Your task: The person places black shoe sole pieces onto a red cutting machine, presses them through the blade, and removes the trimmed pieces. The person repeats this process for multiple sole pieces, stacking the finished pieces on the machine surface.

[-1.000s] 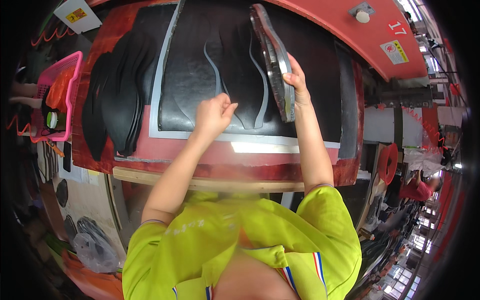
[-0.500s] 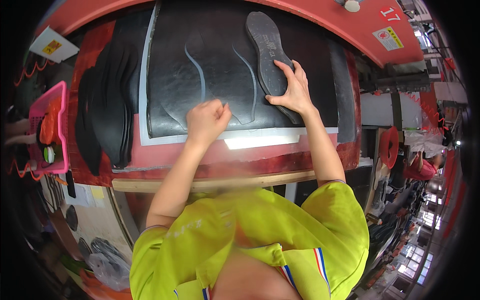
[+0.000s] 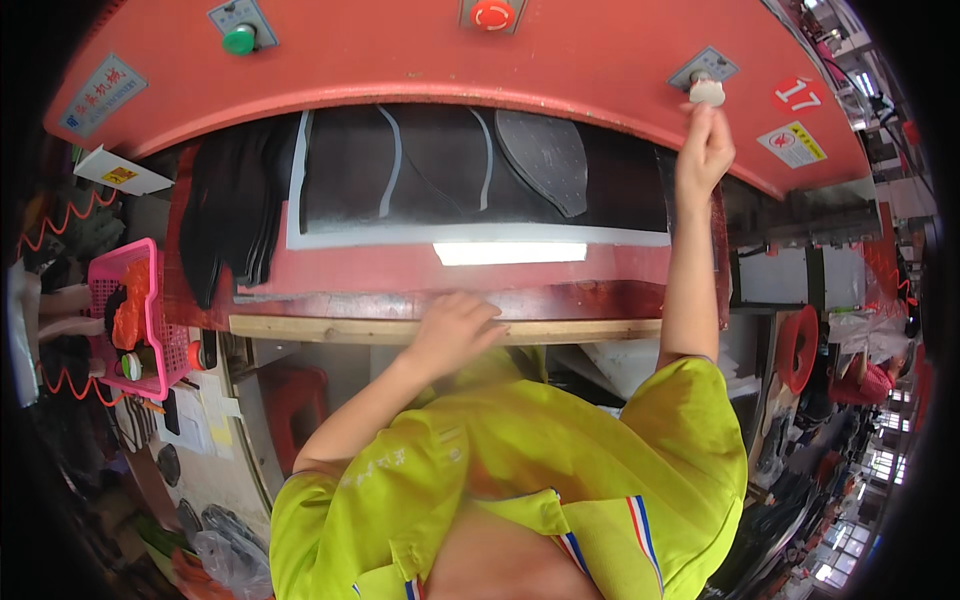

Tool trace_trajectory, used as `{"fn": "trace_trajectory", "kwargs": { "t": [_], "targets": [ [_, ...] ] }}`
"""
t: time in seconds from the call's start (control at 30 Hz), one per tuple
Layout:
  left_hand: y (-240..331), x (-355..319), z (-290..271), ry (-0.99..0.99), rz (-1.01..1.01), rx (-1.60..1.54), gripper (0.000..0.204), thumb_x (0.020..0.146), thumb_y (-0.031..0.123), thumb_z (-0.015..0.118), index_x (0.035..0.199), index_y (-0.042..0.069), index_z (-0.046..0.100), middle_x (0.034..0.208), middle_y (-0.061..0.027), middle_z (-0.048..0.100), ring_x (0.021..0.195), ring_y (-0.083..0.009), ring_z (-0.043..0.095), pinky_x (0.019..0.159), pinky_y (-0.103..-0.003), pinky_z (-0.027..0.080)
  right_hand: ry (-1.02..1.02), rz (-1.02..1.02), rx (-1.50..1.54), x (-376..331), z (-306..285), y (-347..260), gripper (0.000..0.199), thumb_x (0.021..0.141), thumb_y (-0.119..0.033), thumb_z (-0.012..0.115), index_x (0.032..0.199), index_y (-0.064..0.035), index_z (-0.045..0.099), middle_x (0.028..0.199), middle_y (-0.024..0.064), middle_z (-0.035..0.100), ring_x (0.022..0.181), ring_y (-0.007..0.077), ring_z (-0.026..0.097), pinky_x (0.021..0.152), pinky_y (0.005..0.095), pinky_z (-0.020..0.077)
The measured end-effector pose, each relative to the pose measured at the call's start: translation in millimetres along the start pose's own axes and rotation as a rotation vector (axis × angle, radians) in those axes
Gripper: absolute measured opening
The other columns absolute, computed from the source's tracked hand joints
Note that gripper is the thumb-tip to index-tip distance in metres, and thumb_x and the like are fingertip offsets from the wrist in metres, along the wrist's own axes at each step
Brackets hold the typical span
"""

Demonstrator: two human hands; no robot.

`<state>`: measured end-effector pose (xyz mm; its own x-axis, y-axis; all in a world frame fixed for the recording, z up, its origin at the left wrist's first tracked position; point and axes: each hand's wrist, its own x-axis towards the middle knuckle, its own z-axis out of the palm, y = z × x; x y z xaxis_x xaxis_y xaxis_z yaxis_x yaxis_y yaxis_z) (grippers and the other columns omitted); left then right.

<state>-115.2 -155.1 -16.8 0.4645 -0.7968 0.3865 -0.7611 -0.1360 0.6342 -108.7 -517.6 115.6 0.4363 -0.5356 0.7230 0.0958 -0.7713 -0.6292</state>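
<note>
My right hand [image 3: 706,155] reaches up to a pale round knob [image 3: 707,92] on the red machine front, its fingers closed at the knob's lower edge. My left hand [image 3: 458,328] rests by the wooden strip along the table's near edge, holding nothing, fingers loosely stretched out. Beyond it, a black sheet [image 3: 340,185] lies on the bench with curved slits cut through it. A dark sole-shaped piece [image 3: 548,165] lies on the sheet's right part. The red machine front hides the far ends of both.
The red machine front [image 3: 400,75] spans the far side, carrying a green button [image 3: 239,40] and a red button [image 3: 492,15]. Black cut pieces [image 3: 232,205] are stacked at left, beside a pink basket [image 3: 152,310]. A red stool [image 3: 297,405] stands below the bench.
My right hand has left the sole-shaped piece and risen to the knob. My left hand has drawn back from the sheet and loosened from a fist. More of the red machine front shows.
</note>
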Motion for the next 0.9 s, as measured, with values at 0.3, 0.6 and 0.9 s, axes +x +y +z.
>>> {"fn": "trace_trajectory", "kwargs": {
  "t": [0.3,0.6,0.9],
  "targets": [
    [-72.3,93.8,20.1,0.119,0.130,0.358,0.012,0.080,0.022,0.071,0.073,0.013,0.066,0.073,-0.0022,0.059,0.070,-0.0216,0.059,0.064,-0.035,0.050,-0.405,0.267,0.047,-52.9,-15.2,43.8,0.026,0.101,-0.020,0.050,0.090,-0.0020,0.066,0.079,0.0008,0.062,0.073,0.0091,0.054,0.070,0.0255,0.0452],
    [-63.4,90.6,28.7,0.141,-0.039,0.293,0.017,0.083,0.018,0.066,0.071,0.006,0.062,0.073,-0.0082,0.059,0.074,-0.0282,0.059,0.070,-0.040,0.050,-0.617,0.027,-0.423,-182.8,-4.3,35.9,0.023,0.090,-0.026,0.061,0.079,-0.0060,0.065,0.082,0.0128,0.060,0.083,0.0326,0.057,0.077,0.0450,0.0451],
    [-27.0,38.1,27.6,0.033,-0.092,0.317,0.018,0.082,0.020,0.065,0.070,0.007,0.063,0.073,-0.0087,0.062,0.073,-0.0279,0.062,0.067,-0.041,0.051,-0.786,0.155,-0.419,-214.0,-40.3,-6.3,0.025,0.087,-0.027,0.063,0.073,-0.0064,0.062,0.080,0.0109,0.059,0.085,0.0326,0.058,0.077,0.0451,0.0467]
  ]
}}
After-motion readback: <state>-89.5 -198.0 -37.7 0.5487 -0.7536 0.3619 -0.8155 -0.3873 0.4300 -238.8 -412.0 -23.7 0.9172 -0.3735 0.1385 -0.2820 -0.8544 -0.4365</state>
